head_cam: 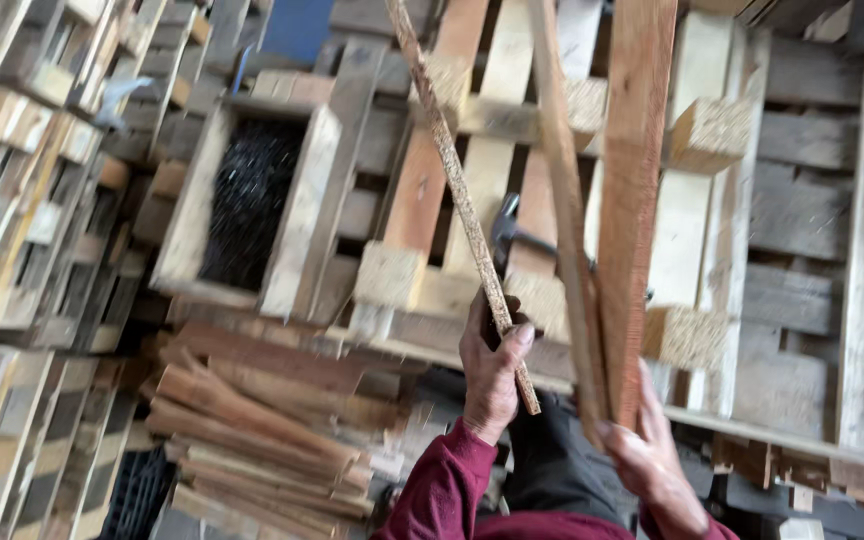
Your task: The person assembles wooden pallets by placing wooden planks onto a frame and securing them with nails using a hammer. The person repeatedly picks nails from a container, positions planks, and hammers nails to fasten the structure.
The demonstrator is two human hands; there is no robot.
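Stacked pallets (12, 200) fill the left edge, beside a wooden box of dark nails (247, 200) and a heap of reddish slats (252, 430). The left hand (492, 375) is closed around a thin chipboard strip (452, 180), angled upward. A hammer (508, 232) lies on the pallet (812, 250) behind. The right hand (652, 465) grips two upright boards (612, 200) at their lower ends.

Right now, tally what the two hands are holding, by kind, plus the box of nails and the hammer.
Thin strip in the left hand: 1
Wide boards in the right hand: 2
Box of dark nails: 1
Hammer on the pallet: 1
Total: 5
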